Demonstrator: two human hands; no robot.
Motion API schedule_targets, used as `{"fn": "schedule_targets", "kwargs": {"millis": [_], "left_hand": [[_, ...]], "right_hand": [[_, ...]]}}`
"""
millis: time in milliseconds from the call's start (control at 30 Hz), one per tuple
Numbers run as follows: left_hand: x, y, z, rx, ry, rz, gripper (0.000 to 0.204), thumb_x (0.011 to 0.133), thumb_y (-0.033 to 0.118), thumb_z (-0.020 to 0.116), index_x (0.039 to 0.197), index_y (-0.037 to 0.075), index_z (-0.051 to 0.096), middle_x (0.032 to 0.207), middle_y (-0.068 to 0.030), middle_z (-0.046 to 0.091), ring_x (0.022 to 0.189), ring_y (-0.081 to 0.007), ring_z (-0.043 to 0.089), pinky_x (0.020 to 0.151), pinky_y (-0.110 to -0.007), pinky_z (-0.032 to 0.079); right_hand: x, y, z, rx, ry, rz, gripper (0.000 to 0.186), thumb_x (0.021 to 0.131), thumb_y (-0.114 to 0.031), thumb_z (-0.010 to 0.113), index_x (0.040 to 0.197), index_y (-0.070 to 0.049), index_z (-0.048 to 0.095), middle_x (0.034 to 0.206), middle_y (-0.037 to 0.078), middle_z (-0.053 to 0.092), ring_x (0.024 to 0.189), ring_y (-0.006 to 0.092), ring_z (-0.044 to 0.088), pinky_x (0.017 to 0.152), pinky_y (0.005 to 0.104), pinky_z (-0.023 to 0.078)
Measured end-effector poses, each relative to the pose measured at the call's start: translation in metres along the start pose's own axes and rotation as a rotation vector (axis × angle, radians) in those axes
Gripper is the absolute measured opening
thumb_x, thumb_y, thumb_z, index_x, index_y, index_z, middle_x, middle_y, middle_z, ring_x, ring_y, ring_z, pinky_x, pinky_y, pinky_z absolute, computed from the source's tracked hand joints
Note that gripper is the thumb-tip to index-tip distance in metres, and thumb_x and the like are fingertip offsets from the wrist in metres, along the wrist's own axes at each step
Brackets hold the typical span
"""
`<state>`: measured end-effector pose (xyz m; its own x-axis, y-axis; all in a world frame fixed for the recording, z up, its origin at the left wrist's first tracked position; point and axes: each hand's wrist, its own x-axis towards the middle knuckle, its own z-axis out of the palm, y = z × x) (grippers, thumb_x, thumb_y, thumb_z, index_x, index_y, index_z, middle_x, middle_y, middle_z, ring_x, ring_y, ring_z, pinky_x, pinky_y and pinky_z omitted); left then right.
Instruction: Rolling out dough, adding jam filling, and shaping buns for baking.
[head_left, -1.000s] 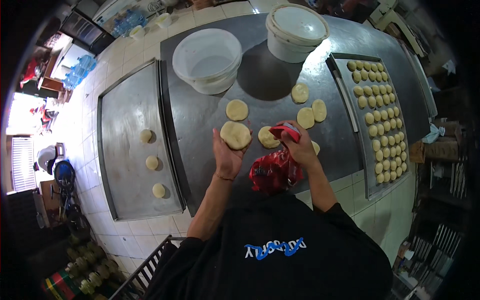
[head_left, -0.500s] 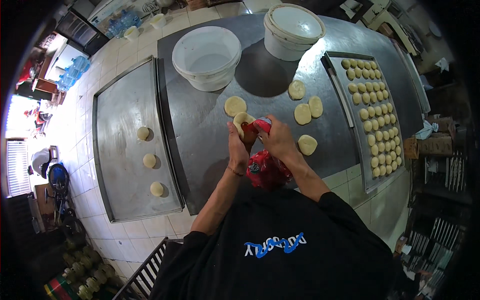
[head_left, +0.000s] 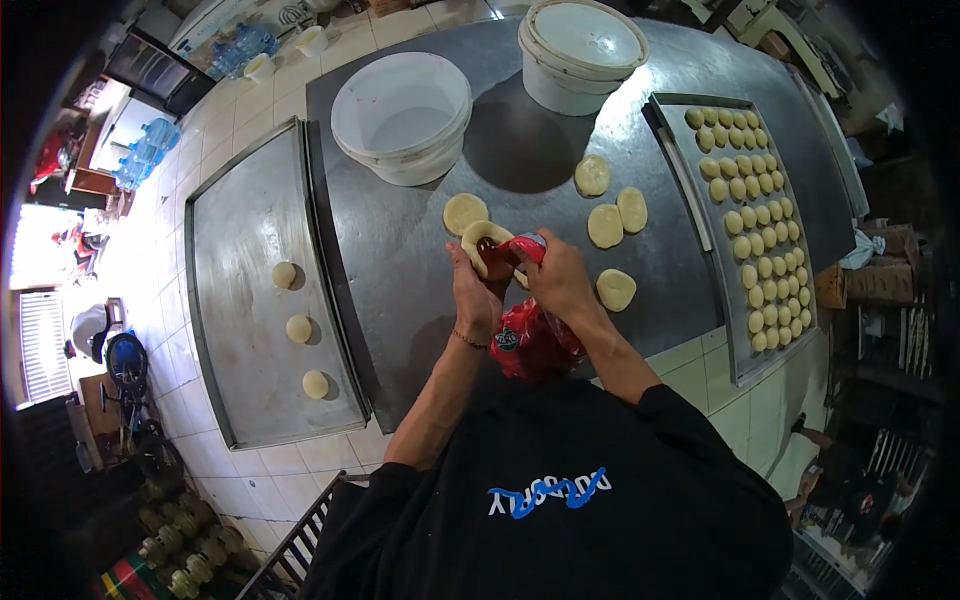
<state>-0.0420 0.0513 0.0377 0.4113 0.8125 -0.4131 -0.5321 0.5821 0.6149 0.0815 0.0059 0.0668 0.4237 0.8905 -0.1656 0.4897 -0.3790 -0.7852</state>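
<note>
My left hand [head_left: 476, 300] cups a flattened round of pale dough [head_left: 474, 250]. A dark brown blob of filling [head_left: 487, 246] lies on it. Over the dough, my right hand [head_left: 556, 279] grips the narrow end of a red plastic filling bag [head_left: 535, 345]; the bag's full part hangs down between my forearms. The tip of the bag touches or nearly touches the filling; I cannot tell which. Just beyond my left hand lies another flat dough round [head_left: 464, 214]. More dough rounds [head_left: 605, 227] rest on the metal table to the right, and part of one shows between my hands.
A tray [head_left: 232, 215] at the left bears three dough balls [head_left: 299, 329]. The tray at the right [head_left: 727, 265] holds rows of dough balls [head_left: 765, 268]. An open white bucket [head_left: 400, 165] and a lidded one [head_left: 560, 85] stand on the far part of the metal table [head_left: 400, 265].
More dark filling shows on the dough in my left hand. Both hands stay almost in place, with the bag's tip still at the dough. The view has shifted slightly.
</note>
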Motion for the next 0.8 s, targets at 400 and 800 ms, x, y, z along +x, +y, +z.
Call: {"fn": "schedule_targets", "kwargs": {"millis": [400,800], "left_hand": [[-0.011,0.027,0.020,-0.236,-0.130,0.030,0.068,0.099,0.056,0.021,0.137,0.001,0.036,0.133,-0.0178,0.048,0.122,-0.0354,0.050,0.103,-0.047,0.043],[-0.051,0.037,0.035,-0.012,-0.279,0.090,0.065,0.100,0.054,0.021,0.137,0.003,0.036,0.136,-0.0185,0.045,0.125,-0.0317,0.048,0.107,-0.044,0.039]], "right_hand": [[0.022,0.082,-0.036,0.717,0.222,0.206,0.039,0.090,-0.035,0.064,0.105,0.001,0.060,0.086,0.016,0.068,0.076,0.0338,0.066,0.069,0.0403,0.053],[-0.060,-0.033,0.005,1.199,-0.037,0.036,0.032,0.100,-0.009,0.045,0.129,0.003,0.050,0.120,0.011,0.057,0.103,0.0195,0.061,0.088,0.0330,0.053]]}}
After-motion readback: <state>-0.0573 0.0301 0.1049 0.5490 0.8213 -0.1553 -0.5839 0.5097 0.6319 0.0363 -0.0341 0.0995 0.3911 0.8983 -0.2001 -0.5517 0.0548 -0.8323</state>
